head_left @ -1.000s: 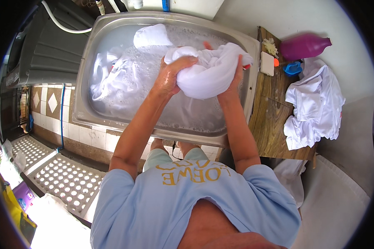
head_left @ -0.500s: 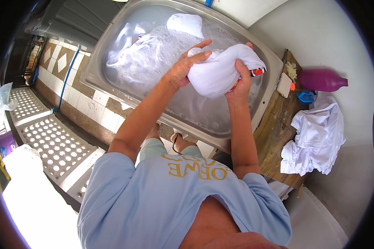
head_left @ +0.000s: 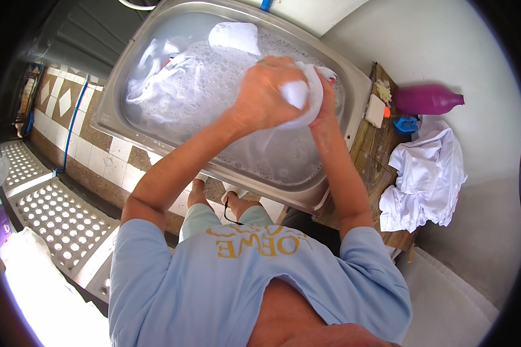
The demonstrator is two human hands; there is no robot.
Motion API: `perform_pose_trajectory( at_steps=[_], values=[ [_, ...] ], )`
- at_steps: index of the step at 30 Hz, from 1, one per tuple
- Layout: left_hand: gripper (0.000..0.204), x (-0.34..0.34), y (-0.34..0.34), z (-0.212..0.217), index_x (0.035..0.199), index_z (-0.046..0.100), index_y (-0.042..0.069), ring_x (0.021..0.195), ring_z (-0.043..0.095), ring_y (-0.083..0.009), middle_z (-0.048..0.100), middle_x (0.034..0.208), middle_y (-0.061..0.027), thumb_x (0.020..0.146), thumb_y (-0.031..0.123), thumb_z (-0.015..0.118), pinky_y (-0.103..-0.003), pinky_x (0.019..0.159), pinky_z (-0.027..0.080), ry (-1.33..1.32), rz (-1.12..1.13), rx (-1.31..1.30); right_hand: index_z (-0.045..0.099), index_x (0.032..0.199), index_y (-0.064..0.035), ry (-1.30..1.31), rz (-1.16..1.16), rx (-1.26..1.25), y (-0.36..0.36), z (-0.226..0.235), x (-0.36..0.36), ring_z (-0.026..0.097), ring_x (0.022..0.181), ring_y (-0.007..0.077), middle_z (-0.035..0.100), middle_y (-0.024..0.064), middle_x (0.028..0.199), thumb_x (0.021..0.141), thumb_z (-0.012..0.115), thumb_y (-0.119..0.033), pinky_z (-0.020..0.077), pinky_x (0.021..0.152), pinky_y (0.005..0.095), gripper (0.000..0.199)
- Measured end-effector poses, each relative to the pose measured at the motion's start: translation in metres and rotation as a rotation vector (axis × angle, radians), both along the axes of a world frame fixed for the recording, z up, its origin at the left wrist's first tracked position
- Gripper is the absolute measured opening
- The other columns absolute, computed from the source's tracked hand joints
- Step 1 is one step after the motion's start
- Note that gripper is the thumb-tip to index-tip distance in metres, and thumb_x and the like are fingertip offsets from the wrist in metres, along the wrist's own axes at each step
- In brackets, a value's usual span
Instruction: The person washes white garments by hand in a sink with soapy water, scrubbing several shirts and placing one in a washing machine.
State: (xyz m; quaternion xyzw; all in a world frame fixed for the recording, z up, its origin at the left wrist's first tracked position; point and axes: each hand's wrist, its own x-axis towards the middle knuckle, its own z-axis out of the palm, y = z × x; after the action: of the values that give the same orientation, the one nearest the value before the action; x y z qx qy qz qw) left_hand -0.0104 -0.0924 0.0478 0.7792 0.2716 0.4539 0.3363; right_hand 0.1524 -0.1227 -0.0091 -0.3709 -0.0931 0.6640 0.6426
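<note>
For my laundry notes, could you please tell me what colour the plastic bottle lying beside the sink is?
Purple-magenta; the plastic bottle shows best in the head view.

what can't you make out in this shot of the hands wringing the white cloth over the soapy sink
Head view, the only one:
- Right hand: mostly hidden behind the white cloth and the left hand.
- Sink bottom: covered by suds and soaking laundry.
- Pipe at the top edge: cut off by the frame.
- Small yellowish bits by the purple bottle: too small to identify.
- Lower left corner: washed out by glare.
</note>
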Motion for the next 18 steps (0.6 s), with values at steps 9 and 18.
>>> perform_pose_trajectory(
  at_steps=[9,18],
  values=[
    [0.022,0.008,-0.038,0.029,0.075,0.064,0.016,0.091,0.058,-0.0247,0.057,0.084,0.0014,0.055,0.015,0.072,-0.036,0.062,0.049,0.448,-0.249,0.428,0.059,0.086,-0.0079,-0.36,0.541,-0.209,0.025,0.045,-0.014,0.057,0.072,0.0143,0.06,0.0034,0.077,0.088,0.057,-0.034,0.0477,0.066,0.0287,0.027],
    [0.009,0.015,-0.038,0.018,0.072,0.066,0.014,0.09,0.059,-0.0224,0.059,0.08,0.0026,0.063,0.016,0.067,-0.038,0.06,0.048,0.567,-0.313,0.622,0.06,0.094,-0.0024,-1.187,1.159,0.196,0.069,0.057,-0.031,0.056,0.072,0.0143,0.058,0.005,0.08,0.082,0.062,-0.03,0.0452,0.067,0.0271,0.029]
  ],
)
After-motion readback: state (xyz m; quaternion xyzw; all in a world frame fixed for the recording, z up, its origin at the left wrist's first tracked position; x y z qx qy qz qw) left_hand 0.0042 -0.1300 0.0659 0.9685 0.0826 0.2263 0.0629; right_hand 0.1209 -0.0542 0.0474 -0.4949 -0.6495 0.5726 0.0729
